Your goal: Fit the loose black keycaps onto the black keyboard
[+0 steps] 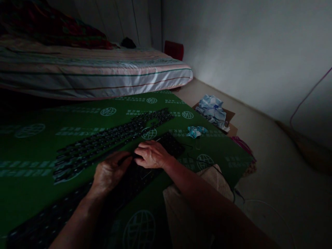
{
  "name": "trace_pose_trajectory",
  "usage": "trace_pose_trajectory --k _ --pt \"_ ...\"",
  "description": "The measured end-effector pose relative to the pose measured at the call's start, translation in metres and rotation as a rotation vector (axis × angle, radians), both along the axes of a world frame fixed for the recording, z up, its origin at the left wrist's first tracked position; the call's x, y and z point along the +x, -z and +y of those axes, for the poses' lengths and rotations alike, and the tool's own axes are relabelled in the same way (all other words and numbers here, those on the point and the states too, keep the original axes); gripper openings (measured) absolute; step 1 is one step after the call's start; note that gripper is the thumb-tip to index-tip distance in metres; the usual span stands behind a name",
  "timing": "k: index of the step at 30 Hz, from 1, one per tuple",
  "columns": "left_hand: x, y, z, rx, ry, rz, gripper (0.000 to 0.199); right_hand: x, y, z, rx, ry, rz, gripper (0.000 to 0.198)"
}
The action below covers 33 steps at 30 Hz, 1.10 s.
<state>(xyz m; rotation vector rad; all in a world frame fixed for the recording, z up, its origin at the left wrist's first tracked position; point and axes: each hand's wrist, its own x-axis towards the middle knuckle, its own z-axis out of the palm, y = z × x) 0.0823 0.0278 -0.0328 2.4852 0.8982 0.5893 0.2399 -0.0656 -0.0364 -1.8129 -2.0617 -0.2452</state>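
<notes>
A black keyboard [131, 183] with a cable [201, 161] lies on the green printed board [77, 119]. My left hand [110, 171] is over its middle, thumb and fingers pinched. Beside it, almost touching, my right hand [150, 154] has its fingers curled in a pinch. Something small and dark seems to be between the fingertips, but the dim light hides what it is. Beyond the hands, black keycaps [103, 141] are laid out in slanting rows on the board. My left forearm covers part of the keyboard.
Crumpled blue-white paper [196, 131] lies near the board's right edge. A beige cloth [172, 207] sits under my right forearm. On the floor stands a cardboard box [230, 116] holding crumpled wrappings [211, 107]. Behind the board is a bed [103, 77]; a wall [246, 45] rises at right.
</notes>
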Motion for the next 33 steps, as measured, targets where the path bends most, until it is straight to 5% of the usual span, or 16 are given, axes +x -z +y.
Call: trace_pose_trajectory --k 33 --pt "-0.0011 -0.0016 -0.0034 0.043 0.053 0.062 0.039 0.0028 0.0025 0.0001 0.001 -0.006 0.112 0.016"
